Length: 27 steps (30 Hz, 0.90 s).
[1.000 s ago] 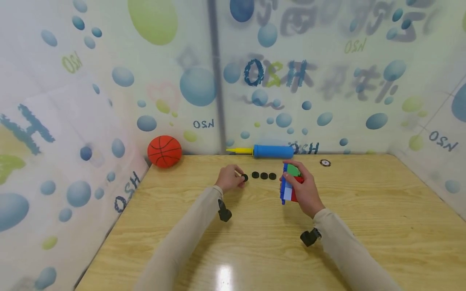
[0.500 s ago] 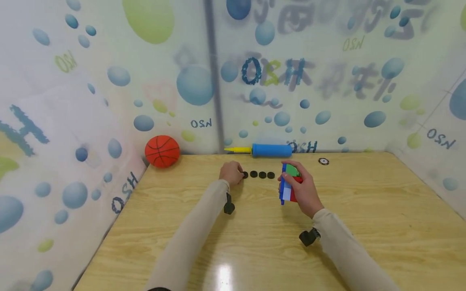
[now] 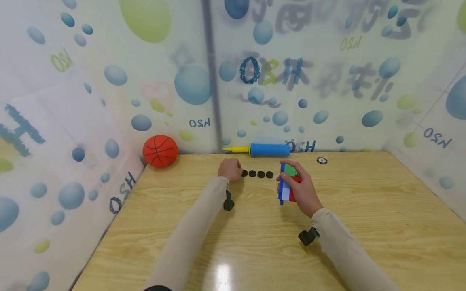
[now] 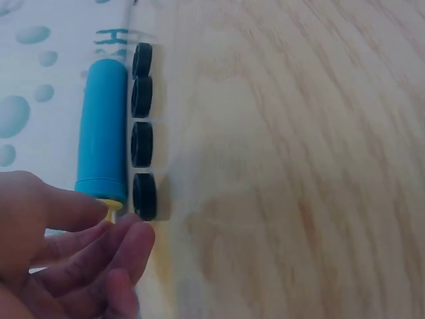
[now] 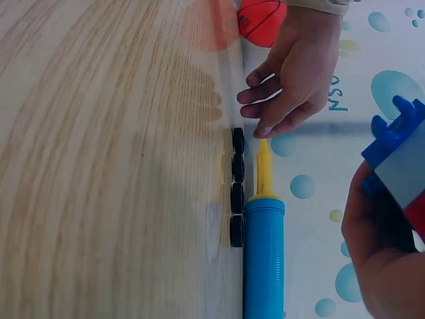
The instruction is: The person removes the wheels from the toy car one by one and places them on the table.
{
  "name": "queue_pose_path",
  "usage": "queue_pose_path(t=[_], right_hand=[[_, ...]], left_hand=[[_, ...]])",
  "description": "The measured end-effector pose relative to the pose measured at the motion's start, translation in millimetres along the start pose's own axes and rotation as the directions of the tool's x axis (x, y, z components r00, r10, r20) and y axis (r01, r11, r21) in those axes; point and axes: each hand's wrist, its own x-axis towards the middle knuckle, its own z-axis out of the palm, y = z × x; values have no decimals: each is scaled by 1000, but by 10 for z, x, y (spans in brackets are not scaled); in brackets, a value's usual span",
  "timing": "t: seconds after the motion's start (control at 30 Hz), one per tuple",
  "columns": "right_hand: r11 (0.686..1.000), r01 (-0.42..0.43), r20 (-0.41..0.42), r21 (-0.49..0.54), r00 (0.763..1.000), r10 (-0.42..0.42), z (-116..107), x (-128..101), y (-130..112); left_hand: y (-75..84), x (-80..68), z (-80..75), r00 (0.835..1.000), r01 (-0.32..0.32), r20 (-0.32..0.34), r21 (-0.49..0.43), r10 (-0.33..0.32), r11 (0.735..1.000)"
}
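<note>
My left hand (image 3: 230,169) hovers beside the leftmost of several black toy wheels (image 3: 252,173), which form a short row on the wooden table. In the left wrist view its fingers are loosely bent just short of the nearest black wheel (image 4: 144,196), with nothing seen in them. The right wrist view also shows a gap between that hand (image 5: 299,86) and the row. My right hand (image 3: 307,192) grips a building-block toy (image 3: 286,193) above the table, thumb across its face. The toy has a blue base with white, red and green blocks; its far side is hidden.
Behind the wheels, a blue air pump (image 3: 270,150) with a yellow nozzle lies along the patterned wall. An orange-red basketball (image 3: 160,151) sits at the back left corner. A round black-and-white chip (image 3: 322,160) lies at the back right of the wooden table (image 3: 262,242).
My left hand has set a black wheel down at the left end of the row and let go of it. My right hand keeps holding the block toy in nearly the same place.
</note>
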Motion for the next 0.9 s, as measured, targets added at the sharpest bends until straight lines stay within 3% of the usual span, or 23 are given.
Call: queue_pose_path(t=[0.13,0.23,0.33,0.43,0.6,0.67,0.8,0.9], right_hand=[[999,-6,47,-37,999,8,1,23,3],[997,-10,111,-78,994,18,3,43,12],[992,0,188,-124,982,24,-3,71,13],[978,17,247,-206,968,35,-9,104,-4],[910,128,322,-395,947,6,17,149,-65],[880,177,358,-441,934,-9,40,160,-97],[858,233,438,-458,899,-10,85,170,-149],[850,261,484,-458,875,-7,114,180,-177]], left_hand=[[-24,-79,-82,996,-88,6,-55,89,995],[-39,-173,-174,972,-224,40,-141,232,964],[-9,-291,-288,926,-347,70,-233,372,908],[71,-419,-398,884,-423,71,-297,461,856],[214,-578,-502,824,-509,66,-351,563,786],[247,-621,-511,793,-542,78,-364,605,758],[256,-690,-471,728,-585,142,-382,671,715],[227,-720,-420,699,-594,184,-388,691,705]])
